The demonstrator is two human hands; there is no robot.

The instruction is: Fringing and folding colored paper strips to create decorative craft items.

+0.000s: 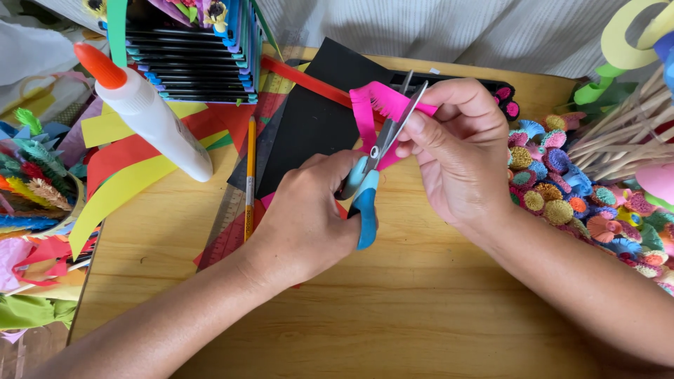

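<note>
The left hand [309, 217] is closed around the blue handles of a pair of scissors [372, 168], whose blades stand slightly apart and point up toward the far edge of the worktop [393, 309]. The right hand [456, 151] pinches a pink paper strip [375, 112] between thumb and fingers, holding its fringed end against the blades, above the middle of the worktop. Under the strip lies a black sheet [316, 119]. Left of it a yellow pencil [249, 175] lies beside a ruler [228, 224]. A white glue bottle [144, 109] with an orange cap leans near the far left corner, over coloured paper strips [119, 182]. Along the right edge sits a heap of small rolled paper flowers [562, 182].
</note>
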